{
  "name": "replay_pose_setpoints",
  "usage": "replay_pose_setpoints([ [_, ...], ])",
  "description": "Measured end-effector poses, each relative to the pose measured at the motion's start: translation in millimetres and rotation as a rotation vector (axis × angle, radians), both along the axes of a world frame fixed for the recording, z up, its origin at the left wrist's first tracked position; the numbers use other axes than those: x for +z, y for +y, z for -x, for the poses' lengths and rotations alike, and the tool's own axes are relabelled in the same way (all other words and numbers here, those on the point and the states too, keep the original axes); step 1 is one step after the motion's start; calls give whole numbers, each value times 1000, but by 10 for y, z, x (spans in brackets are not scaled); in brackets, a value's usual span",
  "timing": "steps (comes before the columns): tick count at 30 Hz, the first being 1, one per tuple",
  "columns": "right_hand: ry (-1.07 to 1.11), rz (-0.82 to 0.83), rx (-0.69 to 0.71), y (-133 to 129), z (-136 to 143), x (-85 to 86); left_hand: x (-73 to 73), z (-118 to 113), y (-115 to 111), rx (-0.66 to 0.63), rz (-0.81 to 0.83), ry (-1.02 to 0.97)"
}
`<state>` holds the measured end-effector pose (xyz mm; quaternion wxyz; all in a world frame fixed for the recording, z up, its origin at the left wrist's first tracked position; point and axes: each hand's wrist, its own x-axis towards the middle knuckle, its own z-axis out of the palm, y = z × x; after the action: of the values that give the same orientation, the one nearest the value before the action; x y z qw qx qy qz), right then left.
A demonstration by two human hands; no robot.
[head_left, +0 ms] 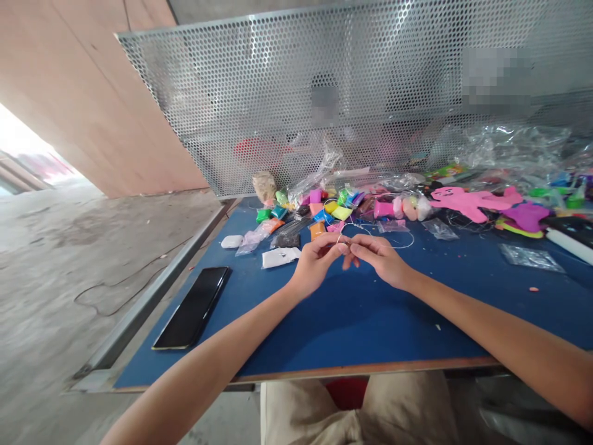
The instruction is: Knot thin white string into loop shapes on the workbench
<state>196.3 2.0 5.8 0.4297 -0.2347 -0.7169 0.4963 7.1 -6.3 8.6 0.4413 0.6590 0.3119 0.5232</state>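
Observation:
A thin pale string (407, 243) loops up and out to the right from between my fingertips, above the blue table (352, 334). My left hand (319, 262) pinches it, thumb against fingers. My right hand (382, 259) meets the left at the fingertips, also pinching the string. Whatever small piece sits between the fingertips is too tiny to make out. Just beyond the hands lie an orange packet (317, 230) and a pink packet (335, 228).
A black phone (192, 309) lies at the left, near a white case (231, 241) and a white packet (280, 257). Colourful packets and a pink figure (472, 201) line the back, before a perforated metal screen (278, 74).

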Motion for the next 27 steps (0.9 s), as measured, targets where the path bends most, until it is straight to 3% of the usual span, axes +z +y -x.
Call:
replay_pose_setpoints([
  [4,10,79,-57,64,-1,-36,-15,23,46,22,48,-37],
  [11,-47,110,55,113,-14,-54,22,18,33,-39,105,-70],
  [18,-12,-23,-31,2,109,-82,-11,-26,3,-62,212,-199],
  [27,-236,-292,-163,-103,109,-3,60,-56,-47,-64,210,-216],
])
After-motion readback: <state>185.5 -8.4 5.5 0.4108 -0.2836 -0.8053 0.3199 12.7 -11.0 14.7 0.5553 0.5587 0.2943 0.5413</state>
